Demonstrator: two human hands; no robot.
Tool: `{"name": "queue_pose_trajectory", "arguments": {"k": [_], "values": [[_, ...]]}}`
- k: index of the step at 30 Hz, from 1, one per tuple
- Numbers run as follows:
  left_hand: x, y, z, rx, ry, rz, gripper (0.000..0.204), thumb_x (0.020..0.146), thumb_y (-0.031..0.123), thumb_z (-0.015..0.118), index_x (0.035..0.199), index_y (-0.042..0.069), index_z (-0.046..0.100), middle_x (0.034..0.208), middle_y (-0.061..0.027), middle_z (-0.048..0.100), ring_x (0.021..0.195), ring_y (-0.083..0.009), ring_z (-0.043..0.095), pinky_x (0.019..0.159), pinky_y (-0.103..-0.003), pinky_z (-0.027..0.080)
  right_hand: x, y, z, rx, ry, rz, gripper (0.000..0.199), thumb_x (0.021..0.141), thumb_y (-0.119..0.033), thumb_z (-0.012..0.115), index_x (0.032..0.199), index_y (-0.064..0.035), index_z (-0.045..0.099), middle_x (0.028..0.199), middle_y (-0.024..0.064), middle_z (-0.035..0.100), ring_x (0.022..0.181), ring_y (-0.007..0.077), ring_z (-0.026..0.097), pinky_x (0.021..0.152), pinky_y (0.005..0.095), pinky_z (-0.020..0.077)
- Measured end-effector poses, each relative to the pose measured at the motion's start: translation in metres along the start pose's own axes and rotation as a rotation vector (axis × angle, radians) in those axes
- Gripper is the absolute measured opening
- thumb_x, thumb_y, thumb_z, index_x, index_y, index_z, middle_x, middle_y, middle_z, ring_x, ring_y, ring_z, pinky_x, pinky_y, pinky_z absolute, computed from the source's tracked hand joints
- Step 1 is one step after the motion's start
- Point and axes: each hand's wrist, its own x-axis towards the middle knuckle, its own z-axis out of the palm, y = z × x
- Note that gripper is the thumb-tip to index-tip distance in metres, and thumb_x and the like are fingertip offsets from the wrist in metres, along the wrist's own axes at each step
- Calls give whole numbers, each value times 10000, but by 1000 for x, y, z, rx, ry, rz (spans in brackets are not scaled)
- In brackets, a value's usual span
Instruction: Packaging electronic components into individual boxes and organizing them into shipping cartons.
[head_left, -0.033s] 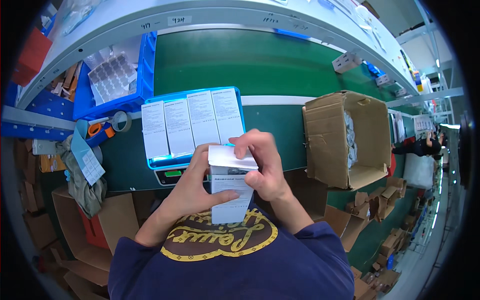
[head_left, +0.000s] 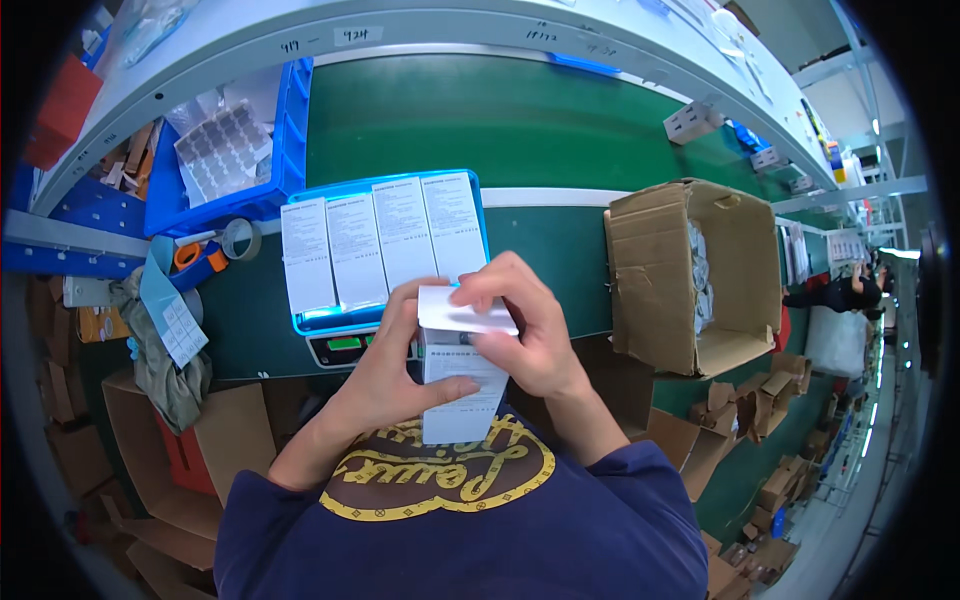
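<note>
In front of my chest I hold a small white printed carton (head_left: pixel 458 398) upright. My left hand (head_left: pixel 395 365) is wrapped around its left side, thumb across the printed front. My right hand (head_left: pixel 520 325) is closed at its top, fingers on the white top flap (head_left: pixel 465 312) and thumb near the front edge below it. A narrow dark gap shows under the flap; the contents cannot be made out. Just beyond my hands, several similar white cartons (head_left: pixel 405 235) lie in a row on a blue tray (head_left: pixel 478 190), over a scale with a lit green display (head_left: pixel 345 343).
On the right stands an open cardboard box (head_left: pixel 650 280) with bagged items inside. At the left are a blue bin (head_left: pixel 290 150), clear tape roll (head_left: pixel 241 242), tape dispenser (head_left: pixel 203 268) and label sheet (head_left: pixel 172 310). A shelf (head_left: pixel 450 35) spans the far side; cardboard boxes (head_left: pixel 235 430) stand below the bench.
My right thumb and fingers have shifted slightly left over the top of the carton. My left hand keeps its hold, and the carton stays nearly in place.
</note>
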Motion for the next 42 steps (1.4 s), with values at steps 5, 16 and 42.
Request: {"name": "queue_pose_trajectory", "arguments": {"k": [5,16,42], "values": [[-5,-25,21,-221,181,388,947,751,90,821,1440,101,171,1508,-166,201,1352,-305,379,1047,-450,440,1,-9,-7,-167,-158,191,281,905,-211,623,1117,-41,694,1060,70,526,1013,182,533,911,308,430],[-20,-39,18,-235,139,228,613,813,66,761,1318,127,417,1404,-143,339,1288,-261,446,984,-367,488,-20,16,-9,-229,-287,154,309,902,-221,655,1163,-55,658,1307,159,542,1315,318,431,1069,443,349],[81,-114,-120,674,778,-21,520,1010,417,454,1418,97,425,1435,-218,429,1370,-357,368,1139,-457,246,42,131,33,-700,270,156,432,1007,-280,495,1305,34,494,1148,177,591,974,248,574,876,356,459]]}}
